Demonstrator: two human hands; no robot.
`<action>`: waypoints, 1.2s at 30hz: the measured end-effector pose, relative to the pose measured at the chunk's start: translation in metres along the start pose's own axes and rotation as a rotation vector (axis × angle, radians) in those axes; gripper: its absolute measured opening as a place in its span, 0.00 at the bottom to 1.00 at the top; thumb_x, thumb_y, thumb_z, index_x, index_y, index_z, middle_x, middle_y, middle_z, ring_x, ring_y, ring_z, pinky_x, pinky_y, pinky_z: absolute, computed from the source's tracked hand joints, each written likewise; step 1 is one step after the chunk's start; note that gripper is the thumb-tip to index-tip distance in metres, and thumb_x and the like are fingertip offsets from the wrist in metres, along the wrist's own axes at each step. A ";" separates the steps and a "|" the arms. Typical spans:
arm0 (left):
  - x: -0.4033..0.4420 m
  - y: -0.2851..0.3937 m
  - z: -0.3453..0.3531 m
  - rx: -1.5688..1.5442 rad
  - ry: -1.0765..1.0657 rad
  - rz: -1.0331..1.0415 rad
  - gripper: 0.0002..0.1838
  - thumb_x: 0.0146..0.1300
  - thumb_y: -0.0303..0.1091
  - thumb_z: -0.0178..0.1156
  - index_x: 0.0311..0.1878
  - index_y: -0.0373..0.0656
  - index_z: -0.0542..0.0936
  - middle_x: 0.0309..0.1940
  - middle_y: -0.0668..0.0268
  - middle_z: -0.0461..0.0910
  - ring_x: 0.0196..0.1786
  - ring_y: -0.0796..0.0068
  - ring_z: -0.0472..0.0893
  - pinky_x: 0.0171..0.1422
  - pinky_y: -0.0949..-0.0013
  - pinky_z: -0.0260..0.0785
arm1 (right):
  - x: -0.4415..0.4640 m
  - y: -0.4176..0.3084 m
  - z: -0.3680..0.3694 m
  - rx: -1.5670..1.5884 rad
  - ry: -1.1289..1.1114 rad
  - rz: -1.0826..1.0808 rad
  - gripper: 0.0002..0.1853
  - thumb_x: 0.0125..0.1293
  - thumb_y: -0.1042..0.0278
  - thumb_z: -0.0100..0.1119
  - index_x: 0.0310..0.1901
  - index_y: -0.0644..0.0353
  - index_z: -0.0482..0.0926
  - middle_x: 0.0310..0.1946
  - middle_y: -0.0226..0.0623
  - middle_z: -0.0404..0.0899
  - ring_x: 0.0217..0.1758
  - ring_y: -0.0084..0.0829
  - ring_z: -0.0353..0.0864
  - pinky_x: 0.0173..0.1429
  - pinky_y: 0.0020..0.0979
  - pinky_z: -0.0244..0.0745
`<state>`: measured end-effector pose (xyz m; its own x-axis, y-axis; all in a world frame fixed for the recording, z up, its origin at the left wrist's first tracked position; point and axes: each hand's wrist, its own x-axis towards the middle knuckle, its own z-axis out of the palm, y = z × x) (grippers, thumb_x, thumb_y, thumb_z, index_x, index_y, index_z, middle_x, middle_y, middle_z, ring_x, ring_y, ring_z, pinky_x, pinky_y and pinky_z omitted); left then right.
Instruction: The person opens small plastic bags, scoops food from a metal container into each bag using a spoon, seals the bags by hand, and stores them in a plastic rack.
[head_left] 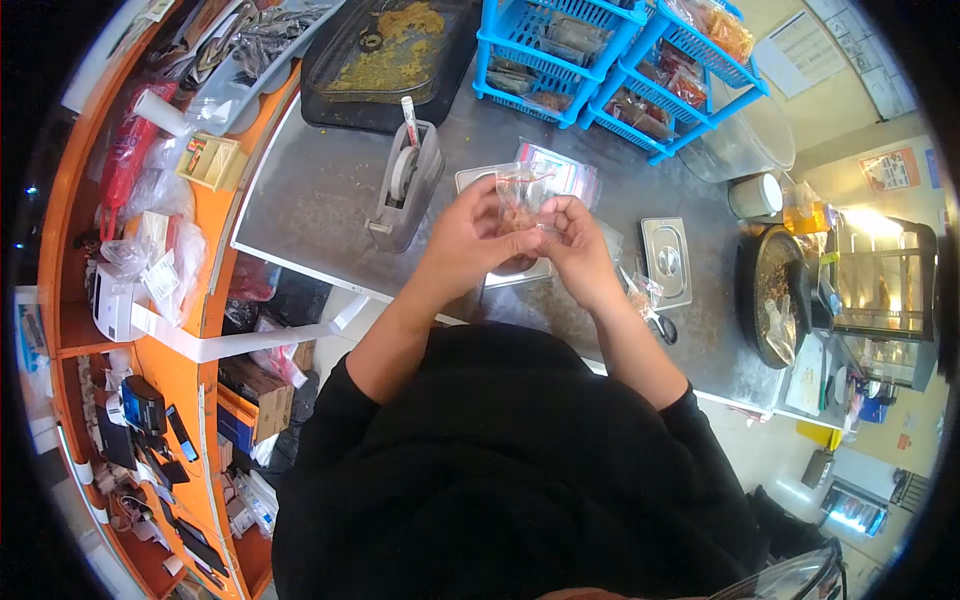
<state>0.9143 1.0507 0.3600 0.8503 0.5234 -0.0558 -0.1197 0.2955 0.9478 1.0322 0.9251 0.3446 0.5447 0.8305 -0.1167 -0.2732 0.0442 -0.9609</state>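
Both of my hands are closed on a small clear plastic bag (519, 200) with a red line near its top and some brownish contents low down. My left hand (470, 235) grips its left side, the thumb across the lower part. On the other side, my right hand (575, 245) pinches the bag's right edge between thumb and fingers. Beneath the hands lies a metal tray (470, 178), mostly hidden. Just behind the bag is a stack of printed plastic packets (570, 175). Scissors (664, 328) and a crumpled clear bag (640, 292) lie right of my right hand.
A tape dispenser (408, 190) holding a marker (409, 118) stands left of my hands. To the right is a steel lid (668, 262), then a round dark pan (765, 300). Blue racks (560, 70) of packets and a black tray (385, 60) with yellowish residue stand at the back.
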 end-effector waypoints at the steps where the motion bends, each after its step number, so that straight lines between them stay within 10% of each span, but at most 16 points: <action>1: 0.000 0.001 -0.003 -0.015 -0.066 -0.060 0.35 0.57 0.25 0.70 0.66 0.35 0.65 0.48 0.59 0.79 0.52 0.74 0.79 0.57 0.71 0.72 | -0.001 -0.005 0.002 0.005 0.007 -0.011 0.14 0.63 0.81 0.62 0.47 0.62 0.69 0.41 0.33 0.77 0.42 0.19 0.78 0.45 0.22 0.75; 14: 0.004 -0.010 -0.019 -0.166 0.098 -0.038 0.23 0.66 0.29 0.61 0.63 0.41 0.68 0.48 0.61 0.78 0.47 0.76 0.80 0.50 0.72 0.75 | -0.006 0.007 0.000 -0.102 0.115 -0.173 0.11 0.68 0.80 0.54 0.51 0.63 0.72 0.42 0.35 0.75 0.43 0.22 0.78 0.50 0.24 0.74; 18: 0.004 -0.007 -0.031 -0.282 0.173 -0.011 0.23 0.67 0.34 0.61 0.63 0.46 0.68 0.42 0.70 0.75 0.42 0.78 0.77 0.45 0.70 0.74 | -0.017 0.011 -0.004 -1.168 -0.270 -0.466 0.20 0.56 0.75 0.62 0.52 0.52 0.79 0.43 0.38 0.73 0.48 0.38 0.76 0.52 0.37 0.71; 22: 0.000 -0.004 -0.029 -0.055 0.291 0.065 0.24 0.65 0.36 0.64 0.61 0.46 0.69 0.39 0.70 0.74 0.39 0.80 0.76 0.44 0.72 0.73 | -0.023 0.025 0.014 -1.298 -0.305 -0.385 0.17 0.52 0.72 0.65 0.46 0.50 0.82 0.44 0.35 0.72 0.50 0.40 0.73 0.52 0.41 0.69; 36: -0.005 -0.012 -0.041 0.022 0.356 0.109 0.21 0.62 0.36 0.66 0.56 0.46 0.72 0.38 0.71 0.73 0.40 0.82 0.75 0.45 0.75 0.70 | 0.007 0.050 -0.014 -0.737 0.108 -0.265 0.07 0.65 0.73 0.61 0.43 0.63 0.83 0.35 0.39 0.85 0.33 0.32 0.84 0.39 0.30 0.77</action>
<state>0.8910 1.0770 0.3358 0.6009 0.7973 -0.0563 -0.1855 0.2076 0.9605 1.0329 0.9251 0.2920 0.6024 0.7836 0.1523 0.4517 -0.1774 -0.8743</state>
